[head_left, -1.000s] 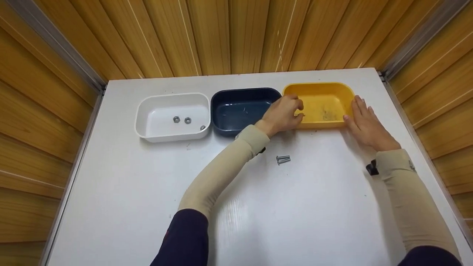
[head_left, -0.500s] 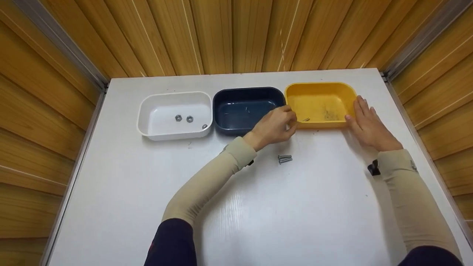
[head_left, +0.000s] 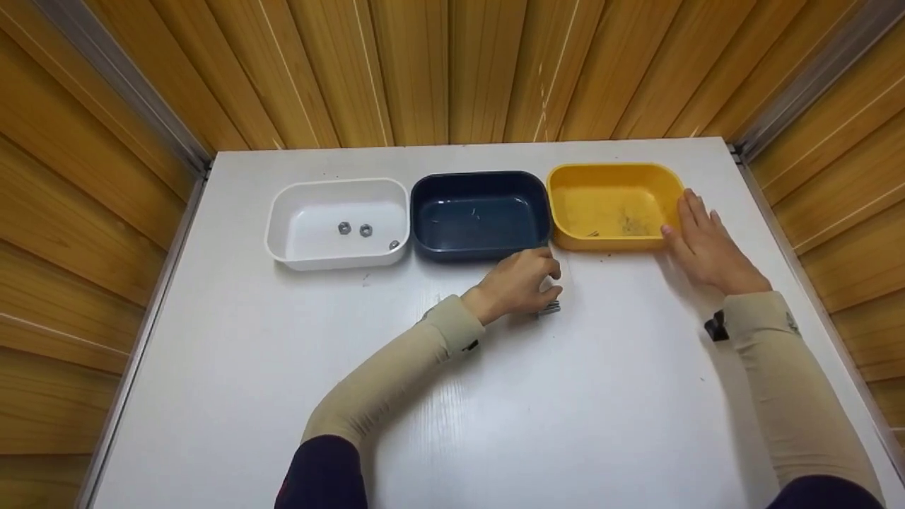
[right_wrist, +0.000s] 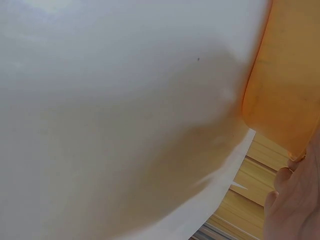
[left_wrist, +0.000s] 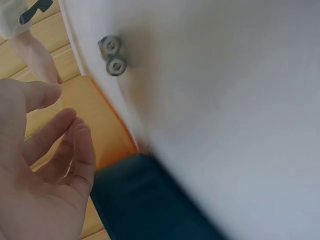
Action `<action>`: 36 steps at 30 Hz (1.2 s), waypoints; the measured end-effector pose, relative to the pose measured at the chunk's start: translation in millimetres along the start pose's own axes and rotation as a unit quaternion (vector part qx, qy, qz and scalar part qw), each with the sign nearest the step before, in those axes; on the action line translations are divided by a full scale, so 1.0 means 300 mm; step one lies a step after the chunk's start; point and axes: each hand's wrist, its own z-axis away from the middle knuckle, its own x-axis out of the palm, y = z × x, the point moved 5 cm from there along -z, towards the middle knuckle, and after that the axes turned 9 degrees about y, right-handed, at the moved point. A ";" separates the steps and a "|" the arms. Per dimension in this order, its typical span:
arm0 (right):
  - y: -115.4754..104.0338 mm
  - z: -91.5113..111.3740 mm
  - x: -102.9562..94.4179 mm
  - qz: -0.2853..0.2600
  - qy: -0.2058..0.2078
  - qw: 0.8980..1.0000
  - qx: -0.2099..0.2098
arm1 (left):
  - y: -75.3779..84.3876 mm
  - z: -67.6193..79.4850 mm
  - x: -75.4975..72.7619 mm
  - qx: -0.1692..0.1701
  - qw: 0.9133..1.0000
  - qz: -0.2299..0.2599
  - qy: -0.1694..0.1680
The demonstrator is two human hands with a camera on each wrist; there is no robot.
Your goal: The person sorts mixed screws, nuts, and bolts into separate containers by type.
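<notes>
My left hand (head_left: 520,283) hovers right by a small group of screws (head_left: 550,308) on the white tabletop, partly covering them in the head view. In the left wrist view its fingers are loosely bent, thumb apart from them, with nothing between. There the screws show their round heads (left_wrist: 116,65). My right hand (head_left: 710,247) rests its straight fingers against the right end of the yellow tray (head_left: 615,243). Inside that tray, near its front wall, lies a small thin metal piece (head_left: 592,234). The right wrist view shows the right hand (right_wrist: 295,200) beside the tray wall.
Left of the yellow tray stand a dark blue tray (head_left: 481,253) and a white tray (head_left: 332,264), in one row. Several metal nuts (head_left: 365,230) lie in the white one. Wood-patterned walls (head_left: 417,71) border the white table (head_left: 601,410) behind and at the sides.
My left hand has drawn back from the yellow tray, leaving the thin metal piece in it, and moved toward the front to the screws. The right hand has stayed at the tray.
</notes>
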 end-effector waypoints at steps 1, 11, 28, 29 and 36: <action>0.001 0.001 0.000 -0.001 0.001 1.000 0.000 | 0.000 0.007 0.008 0.002 1.000 -0.004 -0.004; 0.001 -0.001 -0.001 -0.006 -0.007 1.000 0.011 | -0.012 0.052 0.050 -0.015 0.999 -0.009 -0.032; 0.000 0.004 0.001 -0.014 -0.006 1.000 0.007 | -0.021 0.052 0.066 -0.018 0.998 -0.027 -0.059; -0.001 0.005 0.001 -0.013 -0.005 1.000 0.008 | -0.021 0.052 0.066 -0.019 0.998 -0.028 -0.060; -0.002 0.002 0.002 -0.015 -0.012 1.000 0.014 | -0.021 0.056 0.059 -0.020 0.998 -0.033 -0.047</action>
